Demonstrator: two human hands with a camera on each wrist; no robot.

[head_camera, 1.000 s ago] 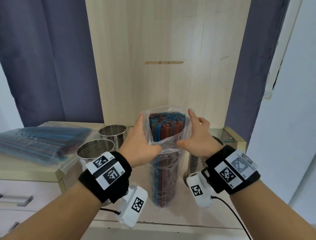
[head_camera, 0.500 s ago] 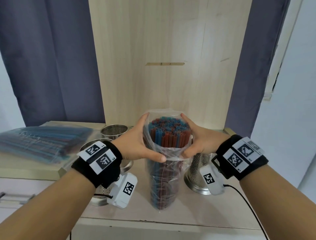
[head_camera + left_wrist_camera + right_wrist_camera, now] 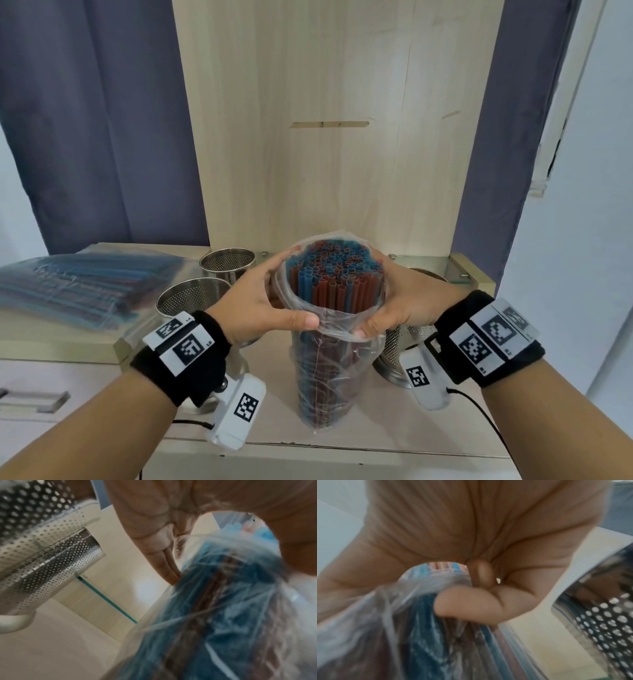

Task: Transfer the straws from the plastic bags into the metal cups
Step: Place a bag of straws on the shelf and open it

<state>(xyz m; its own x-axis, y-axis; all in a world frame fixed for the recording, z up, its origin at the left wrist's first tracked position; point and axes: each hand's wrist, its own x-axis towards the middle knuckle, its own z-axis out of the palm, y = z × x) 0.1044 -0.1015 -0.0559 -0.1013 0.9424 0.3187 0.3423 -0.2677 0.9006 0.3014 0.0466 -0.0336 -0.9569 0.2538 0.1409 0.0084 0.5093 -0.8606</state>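
A clear plastic bag packed with blue and red straws stands upright on the wooden top, centre front. My left hand and right hand grip its rolled-down rim from either side, thumbs toward me. The straw tops stick out above the rim. Two perforated metal cups stand to the left. A third cup stands right, partly hidden by my right hand. In the left wrist view, fingers press the bag. In the right wrist view, fingers curl on the plastic.
A second flat bag of straws lies on the raised surface at the far left. A wooden back panel rises behind the cups, with curtains on both sides. Drawers sit below at left. The front edge is close to the bag.
Both hands have slid down the bag, pushing its rim lower, and more of the straw tops now stands above the plastic.
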